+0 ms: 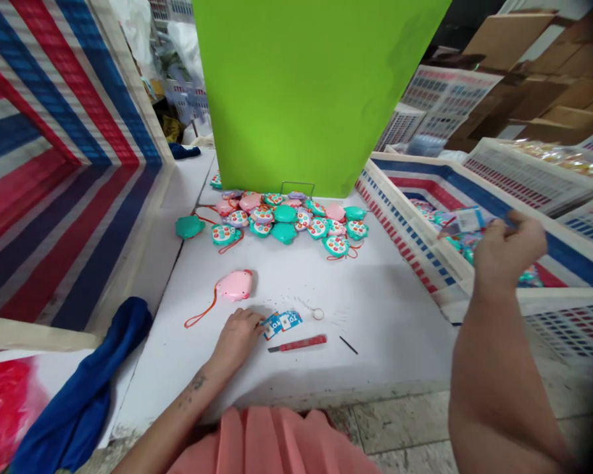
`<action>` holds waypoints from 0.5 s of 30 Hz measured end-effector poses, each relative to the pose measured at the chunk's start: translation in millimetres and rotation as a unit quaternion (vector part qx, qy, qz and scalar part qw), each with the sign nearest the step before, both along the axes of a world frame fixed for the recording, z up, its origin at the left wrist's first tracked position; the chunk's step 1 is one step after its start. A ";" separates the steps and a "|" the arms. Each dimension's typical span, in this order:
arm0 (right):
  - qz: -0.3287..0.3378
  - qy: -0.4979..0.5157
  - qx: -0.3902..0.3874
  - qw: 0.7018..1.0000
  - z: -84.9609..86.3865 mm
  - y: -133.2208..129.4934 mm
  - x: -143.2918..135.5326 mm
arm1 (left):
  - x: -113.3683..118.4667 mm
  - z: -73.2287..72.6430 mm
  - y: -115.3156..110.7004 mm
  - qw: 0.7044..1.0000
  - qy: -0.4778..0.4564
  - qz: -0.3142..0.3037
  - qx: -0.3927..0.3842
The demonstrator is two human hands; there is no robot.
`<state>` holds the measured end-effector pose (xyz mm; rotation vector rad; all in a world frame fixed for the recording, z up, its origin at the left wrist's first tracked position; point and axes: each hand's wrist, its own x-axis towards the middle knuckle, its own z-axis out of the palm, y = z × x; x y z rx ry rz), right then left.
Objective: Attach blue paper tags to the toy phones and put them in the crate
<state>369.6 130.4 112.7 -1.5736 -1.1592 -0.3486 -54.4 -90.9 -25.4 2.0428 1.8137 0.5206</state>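
My left hand (239, 332) rests low on the white table, its fingertips at the left edge of some blue and white cards (282, 322); its fingers look drawn together. Over the lined crate on the right, my right hand (510, 249) pinches a clear packet with a blue and white card (467, 220). A pink toy (234, 286) with an orange strap lies just above my left hand. Below the cards is a red cutter (302, 343), with a thin black stick (348, 345) to its right. A metal ring (317, 314) lies beside the cards.
Several green, pink and purple toys (284, 214) are heaped before an upright green panel (316, 85). Striped-lined crates stand at left (39, 332) and right (405, 230); the right one holds packed toys. A blue cloth (86, 388) hangs at the table's left edge.
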 end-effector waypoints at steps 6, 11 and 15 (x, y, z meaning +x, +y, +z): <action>0.124 -0.057 -0.105 0.985 -48.1 -39.2 -67.7 | 4.9 -17.8 26.0 0.997 0.080 0.015 0.007; 0.453 0.013 -0.212 0.866 -121.7 -104.3 -196.8 | 6.0 -24.8 34.4 0.995 0.097 0.004 -0.001; 0.586 -0.010 -0.256 0.769 -158.2 -132.8 -257.9 | 4.3 -21.9 32.1 0.997 0.080 0.007 0.016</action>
